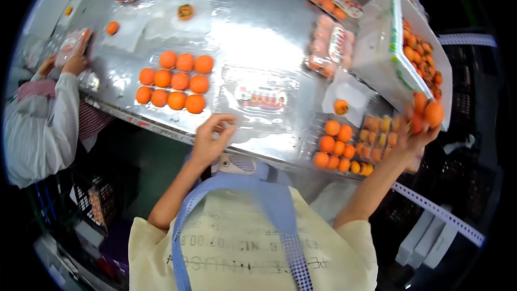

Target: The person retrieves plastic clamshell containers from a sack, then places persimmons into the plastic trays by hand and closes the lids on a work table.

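Right hand (423, 132) at the near end of the white box (379, 43), fingers gripping a few orange fruits (432, 114). Box is tilted, open side facing right, more fruits (423, 56) inside. Left hand (215, 137) well left of the box, at the near table edge, holding nothing; fingers loosely bent, not closed, thumb apart. Clear labelled packaging (264, 98) lies flat just beyond that hand, between the box and the rows of fruits (179, 81): eleven, in three rows, farther left of the box. Labelled pack (329, 46) just left of the box, another pack (335, 1) beyond it. White sheet (347, 94) by the box's near left side, single fruit (341, 106) on it. Filled trays (335, 145) on the near side of the box. Co-worker (46, 113) far left of the box, both hands on a pack; contents too blurred to tell.
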`<state>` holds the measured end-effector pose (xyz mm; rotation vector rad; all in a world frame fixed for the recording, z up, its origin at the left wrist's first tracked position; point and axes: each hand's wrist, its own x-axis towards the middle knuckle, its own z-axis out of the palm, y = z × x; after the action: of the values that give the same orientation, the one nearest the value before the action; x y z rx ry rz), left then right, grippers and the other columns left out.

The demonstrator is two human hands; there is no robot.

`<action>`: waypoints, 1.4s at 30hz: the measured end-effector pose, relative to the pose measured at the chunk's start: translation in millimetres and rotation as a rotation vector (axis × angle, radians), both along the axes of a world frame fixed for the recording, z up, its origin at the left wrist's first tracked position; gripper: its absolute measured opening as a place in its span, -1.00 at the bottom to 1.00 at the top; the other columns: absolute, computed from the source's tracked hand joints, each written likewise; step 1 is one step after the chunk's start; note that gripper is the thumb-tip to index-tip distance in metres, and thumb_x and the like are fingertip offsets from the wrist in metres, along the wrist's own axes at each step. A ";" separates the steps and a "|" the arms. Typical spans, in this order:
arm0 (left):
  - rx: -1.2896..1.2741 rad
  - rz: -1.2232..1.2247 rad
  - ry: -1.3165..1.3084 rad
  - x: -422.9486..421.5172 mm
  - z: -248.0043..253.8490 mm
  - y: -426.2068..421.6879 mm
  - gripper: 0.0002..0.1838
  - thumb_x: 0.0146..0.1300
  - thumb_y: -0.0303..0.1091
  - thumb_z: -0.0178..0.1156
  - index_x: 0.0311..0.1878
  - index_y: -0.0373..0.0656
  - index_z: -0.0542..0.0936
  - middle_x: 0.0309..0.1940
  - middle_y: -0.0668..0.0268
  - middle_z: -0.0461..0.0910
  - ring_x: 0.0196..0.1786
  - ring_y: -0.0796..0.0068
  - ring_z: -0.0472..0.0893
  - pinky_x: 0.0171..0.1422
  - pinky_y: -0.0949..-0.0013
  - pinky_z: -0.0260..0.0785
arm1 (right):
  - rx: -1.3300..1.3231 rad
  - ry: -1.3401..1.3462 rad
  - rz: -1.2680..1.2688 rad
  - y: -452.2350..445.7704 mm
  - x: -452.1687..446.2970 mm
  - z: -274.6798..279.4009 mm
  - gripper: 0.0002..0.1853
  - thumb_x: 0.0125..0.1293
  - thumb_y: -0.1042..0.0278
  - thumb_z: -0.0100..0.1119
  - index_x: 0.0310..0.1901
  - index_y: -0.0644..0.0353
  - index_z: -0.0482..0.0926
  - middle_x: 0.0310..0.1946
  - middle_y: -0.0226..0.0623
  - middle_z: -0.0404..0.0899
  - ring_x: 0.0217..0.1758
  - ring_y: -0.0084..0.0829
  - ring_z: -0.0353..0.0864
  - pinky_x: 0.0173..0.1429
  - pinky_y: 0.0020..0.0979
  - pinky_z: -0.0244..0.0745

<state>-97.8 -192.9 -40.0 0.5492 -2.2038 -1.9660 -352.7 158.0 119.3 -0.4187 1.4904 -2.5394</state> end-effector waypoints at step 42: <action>-1.120 -0.508 0.351 -67.3 16.7 -31.9 -0.48 0.04 -0.61 0.04 0.16 -0.19 0.42 0.08 0.14 0.45 0.00 0.00 0.40 0.11 0.15 0.33 | 0.074 -0.687 -0.088 -258.7 181.1 -149.9 -0.41 0.22 0.07 0.19 0.19 0.16 0.27 0.02 -0.33 0.39 0.06 -0.49 0.39 0.01 -0.39 0.40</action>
<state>-165.1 -224.8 -23.3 -0.4976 -2.8137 -0.5499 -171.6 -100.6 -30.7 0.4968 1.3252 -2.3085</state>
